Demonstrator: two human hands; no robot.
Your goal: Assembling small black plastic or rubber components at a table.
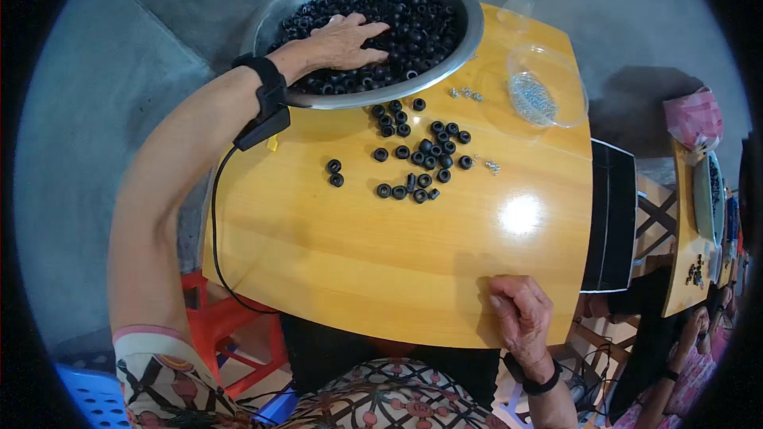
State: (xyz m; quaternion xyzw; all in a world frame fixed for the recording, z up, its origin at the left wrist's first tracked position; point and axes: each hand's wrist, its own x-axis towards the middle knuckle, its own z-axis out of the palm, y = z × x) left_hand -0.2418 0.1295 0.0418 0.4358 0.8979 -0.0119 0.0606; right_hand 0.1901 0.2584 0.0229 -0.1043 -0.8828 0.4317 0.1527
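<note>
Shiny metal, shiny wood
Your big bowl (475,28) looks like smooth, shiny metal. Your table (318,246) looks like glossy wood. The black rings (447,160) look like dull plastic, the tub (558,71) like clear plastic, and your sleeve (171,381) is cloth.

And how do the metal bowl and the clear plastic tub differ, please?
The metal bowl is wide and opaque; the plastic tub is smaller and see-through. The metal bowl holds black ring-like pieces; the plastic tub holds small shiny bits. Both have round, open tops.
</note>
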